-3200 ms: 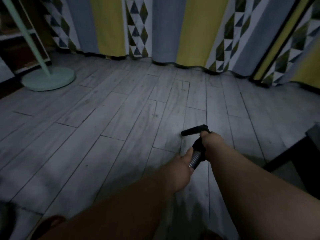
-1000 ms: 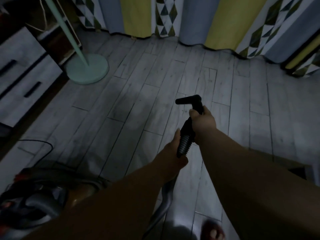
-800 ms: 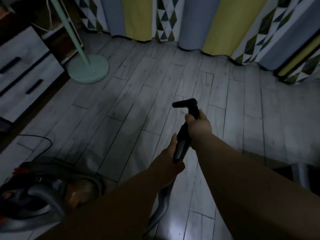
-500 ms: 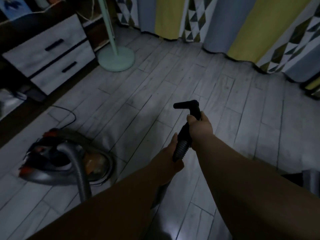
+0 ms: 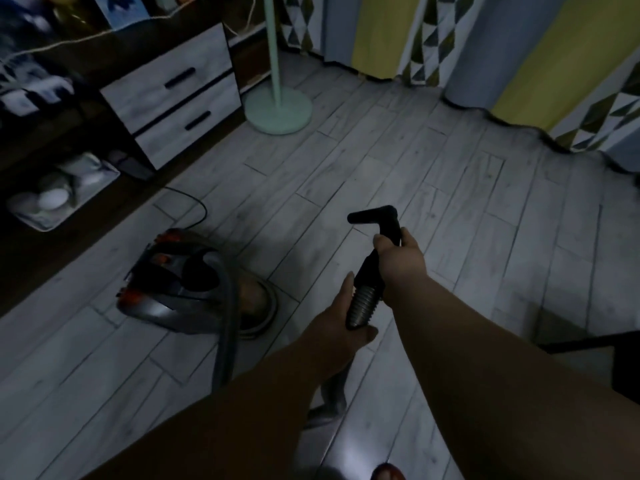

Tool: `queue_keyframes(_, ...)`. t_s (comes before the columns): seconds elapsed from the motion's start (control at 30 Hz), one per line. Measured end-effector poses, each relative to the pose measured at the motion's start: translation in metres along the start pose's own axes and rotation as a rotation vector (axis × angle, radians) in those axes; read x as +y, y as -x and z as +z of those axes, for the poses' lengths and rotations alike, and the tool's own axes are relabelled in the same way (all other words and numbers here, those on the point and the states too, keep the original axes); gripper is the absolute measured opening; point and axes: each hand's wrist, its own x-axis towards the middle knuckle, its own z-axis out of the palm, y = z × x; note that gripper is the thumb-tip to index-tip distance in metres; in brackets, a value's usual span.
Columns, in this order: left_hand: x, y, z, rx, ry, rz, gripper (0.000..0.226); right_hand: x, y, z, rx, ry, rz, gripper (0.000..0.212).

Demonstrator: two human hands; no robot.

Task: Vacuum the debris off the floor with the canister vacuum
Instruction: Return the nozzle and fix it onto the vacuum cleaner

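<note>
The right hand point(image 5: 398, 263) wraps its fingers round the neck of the nozzle point(image 5: 375, 218), just under the bend. The black tip therefore juts out left of the grip and hangs above the floor point(image 5: 450, 188) rather than on it. Directly behind that grip, the left hand point(image 5: 341, 317) curls round the ribbed hose point(image 5: 363, 301), likely to take its weight and steer. The hose drops away below the left hand and loops to the vacuum point(image 5: 180, 285), which sits on the floor well left of both grips. No debris shows in this dim light. The tip probably needs lowering before it sweeps.
</note>
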Motion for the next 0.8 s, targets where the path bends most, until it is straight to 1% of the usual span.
queue_keyframes(0.1,-0.018,0.034,-0.022,-0.014,0.014,-0.008,0.087,0.013,0.037,0.024,-0.006,0.041,-0.032,0.054)
queue_keyframes(0.13,-0.023,0.044,-0.029,-0.015,0.021,-0.012,0.087,0.018,0.047,0.032,-0.007,0.049,-0.053,0.052)
queue_keyframes(0.27,-0.041,0.076,-0.050,-0.009,-0.010,-0.025,0.088,0.033,0.084,0.056,0.016,0.086,-0.105,0.022)
queue_keyframes(0.43,-0.062,0.104,-0.061,0.013,-0.015,-0.064,0.089,0.052,0.119,0.077,0.016,0.182,-0.109,0.012)
queue_keyframes(0.53,-0.077,0.117,-0.062,0.007,0.009,-0.097,0.091,0.065,0.134,0.081,-0.028,0.253,-0.144,0.015)
queue_keyframes(0.67,-0.097,0.133,-0.057,0.005,0.113,-0.093,0.085,0.081,0.152,0.080,-0.082,0.281,-0.172,0.023)
queue_keyframes(0.8,-0.116,0.150,-0.047,-0.036,0.192,-0.118,0.074,0.104,0.173,0.072,-0.106,0.339,-0.235,0.039)
